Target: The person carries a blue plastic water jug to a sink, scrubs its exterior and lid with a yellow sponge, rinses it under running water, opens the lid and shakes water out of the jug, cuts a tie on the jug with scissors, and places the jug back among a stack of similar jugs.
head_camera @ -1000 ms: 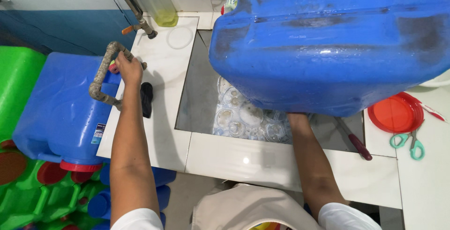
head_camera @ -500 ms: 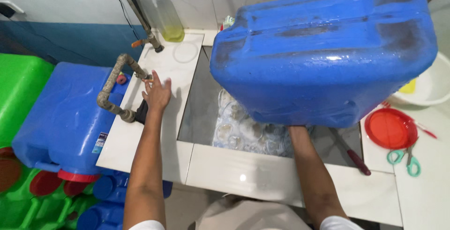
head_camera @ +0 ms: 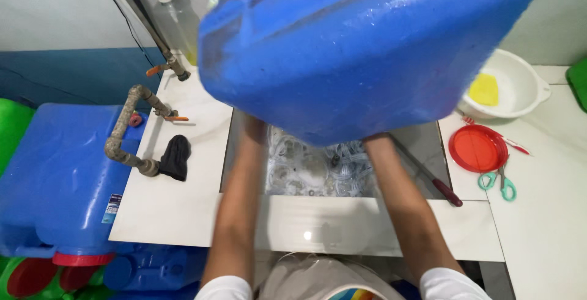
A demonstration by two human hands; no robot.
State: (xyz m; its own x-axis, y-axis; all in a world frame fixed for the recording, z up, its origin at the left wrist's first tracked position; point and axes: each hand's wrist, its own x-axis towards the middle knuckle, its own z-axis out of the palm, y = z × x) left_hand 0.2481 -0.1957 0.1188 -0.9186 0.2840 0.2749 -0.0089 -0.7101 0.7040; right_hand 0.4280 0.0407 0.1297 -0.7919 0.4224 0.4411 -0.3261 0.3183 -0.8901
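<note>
Nearest, both forearms rose from the white counter edge (head_camera: 183, 214) and ran up under the big blue jerry can (head_camera: 367, 49), which hung tilted over the sink (head_camera: 318, 165) in the middle of the scene, wet and blocking the view. The left hand (head_camera: 252, 128) and the right hand (head_camera: 374, 142) met the can's underside; the fingers were hidden behind it, so how far either was closed could not be told, though both seemed to bear its weight. Judged from this, the lift wanted both palms spread wide under the base and the can kept above the basin so drips fell inside. Left of the sink lay a black cloth (head_camera: 175, 157) beside the bent pipe (head_camera: 125, 130); far right stood a red lid (head_camera: 478, 148) and a white bowl (head_camera: 507, 89). Half a second before, the left hand was off the can, out by the pipe; now it had joined the right beneath, and the can sat higher.
</note>
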